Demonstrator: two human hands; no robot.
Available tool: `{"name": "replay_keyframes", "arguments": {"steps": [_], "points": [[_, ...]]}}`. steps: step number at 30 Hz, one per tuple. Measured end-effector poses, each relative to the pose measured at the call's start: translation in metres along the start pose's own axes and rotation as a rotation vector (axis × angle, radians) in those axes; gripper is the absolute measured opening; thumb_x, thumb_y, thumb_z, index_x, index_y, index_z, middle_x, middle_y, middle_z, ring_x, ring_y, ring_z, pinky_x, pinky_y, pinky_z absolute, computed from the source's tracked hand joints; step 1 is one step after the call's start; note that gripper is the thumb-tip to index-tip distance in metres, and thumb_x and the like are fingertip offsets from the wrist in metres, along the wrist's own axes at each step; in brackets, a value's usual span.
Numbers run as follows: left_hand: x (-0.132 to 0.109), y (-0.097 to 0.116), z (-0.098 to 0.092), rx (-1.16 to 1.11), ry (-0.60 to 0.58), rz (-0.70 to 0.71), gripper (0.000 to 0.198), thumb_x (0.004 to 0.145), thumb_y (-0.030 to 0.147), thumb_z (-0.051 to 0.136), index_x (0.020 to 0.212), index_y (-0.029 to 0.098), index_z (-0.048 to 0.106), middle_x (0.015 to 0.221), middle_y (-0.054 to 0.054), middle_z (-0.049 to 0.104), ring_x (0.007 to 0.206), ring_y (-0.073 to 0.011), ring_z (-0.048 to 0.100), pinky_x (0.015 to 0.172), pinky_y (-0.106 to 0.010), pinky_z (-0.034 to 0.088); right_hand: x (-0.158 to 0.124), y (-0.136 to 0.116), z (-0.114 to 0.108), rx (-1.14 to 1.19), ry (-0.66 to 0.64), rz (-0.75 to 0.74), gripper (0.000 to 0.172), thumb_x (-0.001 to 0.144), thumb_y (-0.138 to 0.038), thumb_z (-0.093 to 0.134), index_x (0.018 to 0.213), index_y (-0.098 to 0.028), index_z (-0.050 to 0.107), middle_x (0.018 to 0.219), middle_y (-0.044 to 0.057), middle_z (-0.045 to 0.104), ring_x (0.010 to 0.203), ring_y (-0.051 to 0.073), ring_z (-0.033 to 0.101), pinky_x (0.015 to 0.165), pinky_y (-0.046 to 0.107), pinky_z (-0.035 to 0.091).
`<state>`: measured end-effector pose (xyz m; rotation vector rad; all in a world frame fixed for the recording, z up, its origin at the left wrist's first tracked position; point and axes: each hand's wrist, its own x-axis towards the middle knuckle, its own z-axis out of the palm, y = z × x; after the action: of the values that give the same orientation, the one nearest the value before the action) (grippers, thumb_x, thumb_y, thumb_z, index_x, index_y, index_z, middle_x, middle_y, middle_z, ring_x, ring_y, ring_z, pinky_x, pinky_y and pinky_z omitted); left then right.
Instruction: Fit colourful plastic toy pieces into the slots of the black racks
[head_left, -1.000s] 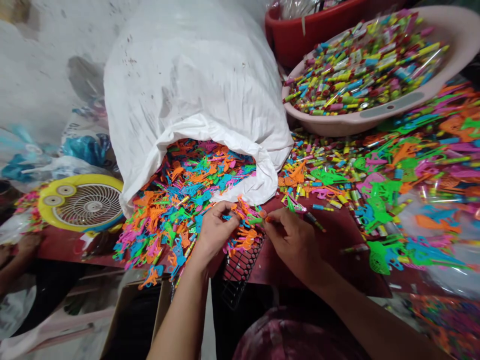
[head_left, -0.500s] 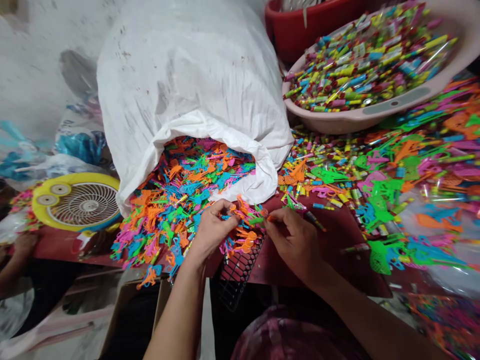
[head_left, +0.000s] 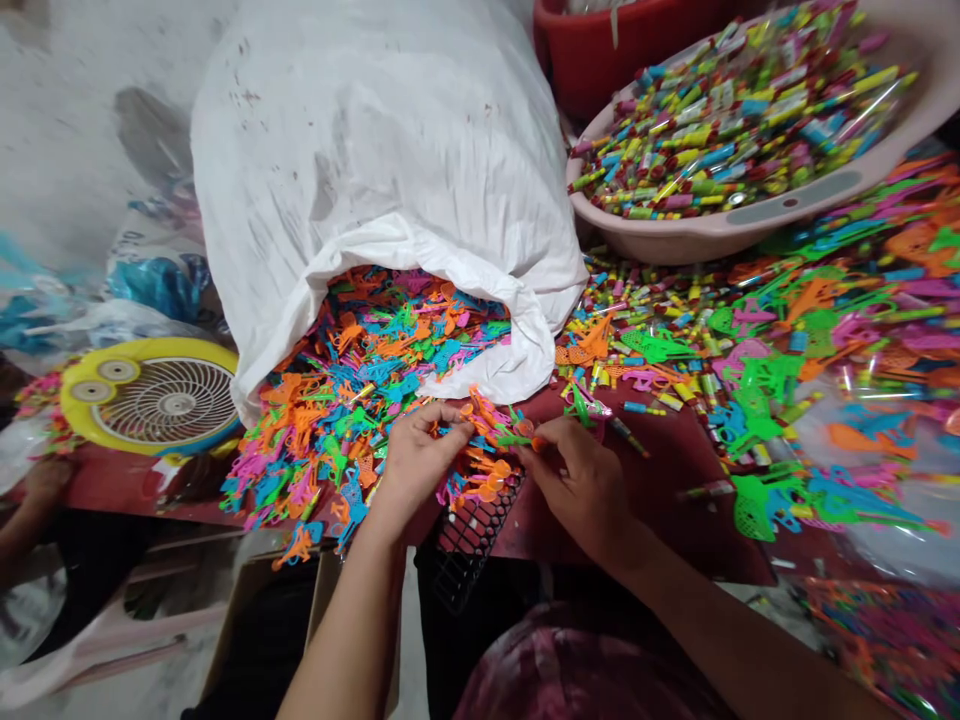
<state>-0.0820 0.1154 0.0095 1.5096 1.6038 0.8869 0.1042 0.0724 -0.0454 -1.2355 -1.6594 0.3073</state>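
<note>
My left hand (head_left: 420,455) is closed in a pinch at the edge of a heap of small coloured plastic pieces (head_left: 300,440). What sits between its thumb and forefinger is too small to make out. Opposite it, my right hand (head_left: 581,485) pinches a small green plastic piece (head_left: 514,440), with an orange bit at its fingertips. Several orange and pink pieces (head_left: 491,480) lie between the two hands, over a black wire mesh rack (head_left: 474,545) at the table's front edge. The heap spills out of a large white sack (head_left: 382,140) behind my left hand.
A pink basin (head_left: 697,240) full of small capped tubes stands at back right, with a red tub (head_left: 600,60) behind it. Loose tubes and green plastic nets (head_left: 757,415) cover the right side. A yellow fan (head_left: 169,405) and another person's hand (head_left: 49,485) are at left.
Both hands have shifted very slightly left in the picture, still pinching close together. The view has moved a little; the heap, sack and basin stay put.
</note>
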Motion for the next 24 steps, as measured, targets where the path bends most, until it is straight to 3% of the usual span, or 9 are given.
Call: {"name": "replay_keyframes", "arguments": {"steps": [4,9,14,18,21,24], "points": [[-0.003,-0.002,0.002,0.034,0.030,0.068,0.013,0.071,0.031,0.065,0.070,0.019,0.060,0.068,0.003,0.058,0.065,-0.0113,0.050,0.060,-0.022,0.040,-0.003,-0.003,0.000,0.023,0.027,0.036,0.011,0.090,-0.017,0.059,0.085,-0.023,0.052,0.075,-0.001,0.060,0.066,0.013,0.060,0.062,0.025,0.045],[-0.002,-0.002,0.002,-0.015,-0.092,0.034,0.013,0.076,0.032,0.062,0.081,0.020,0.061,0.079,0.002,0.058,0.070,-0.0113,0.051,0.062,-0.021,0.041,-0.002,-0.002,0.000,0.051,0.014,0.098,0.010,0.091,-0.020,0.059,0.085,-0.024,0.052,0.076,-0.001,0.061,0.068,0.014,0.060,0.061,0.025,0.047],[-0.004,0.001,0.001,-0.071,-0.134,0.053,0.023,0.080,0.035,0.063,0.098,0.021,0.061,0.094,0.000,0.062,0.086,-0.0132,0.059,0.075,-0.022,0.048,0.003,-0.004,0.004,-0.057,-0.086,-0.018,0.007,0.091,-0.019,0.055,0.086,-0.023,0.053,0.077,0.002,0.062,0.071,0.016,0.062,0.063,0.025,0.046],[-0.007,0.003,-0.002,-0.054,-0.138,0.062,0.033,0.082,0.039,0.065,0.110,0.022,0.062,0.111,-0.004,0.065,0.104,-0.0164,0.060,0.088,-0.026,0.048,0.001,-0.001,0.003,-0.032,-0.156,-0.021,0.007,0.091,-0.017,0.054,0.095,-0.022,0.055,0.085,0.004,0.065,0.077,0.017,0.065,0.064,0.025,0.048],[-0.012,-0.001,-0.007,-0.182,-0.059,0.007,0.045,0.084,0.046,0.064,0.122,0.022,0.061,0.128,-0.007,0.062,0.118,-0.0198,0.058,0.100,-0.031,0.046,-0.002,0.006,-0.007,0.087,-0.169,0.011,0.017,0.089,-0.018,0.058,0.105,-0.022,0.054,0.088,0.003,0.067,0.079,0.017,0.066,0.067,0.026,0.051],[-0.027,-0.014,-0.015,-0.275,0.094,-0.014,0.047,0.086,0.050,0.063,0.123,0.021,0.062,0.134,-0.008,0.061,0.125,-0.0213,0.056,0.107,-0.034,0.042,-0.004,0.011,-0.019,0.140,-0.215,0.033,0.020,0.088,-0.017,0.058,0.108,-0.021,0.055,0.091,0.003,0.068,0.079,0.016,0.067,0.068,0.027,0.052]]}}
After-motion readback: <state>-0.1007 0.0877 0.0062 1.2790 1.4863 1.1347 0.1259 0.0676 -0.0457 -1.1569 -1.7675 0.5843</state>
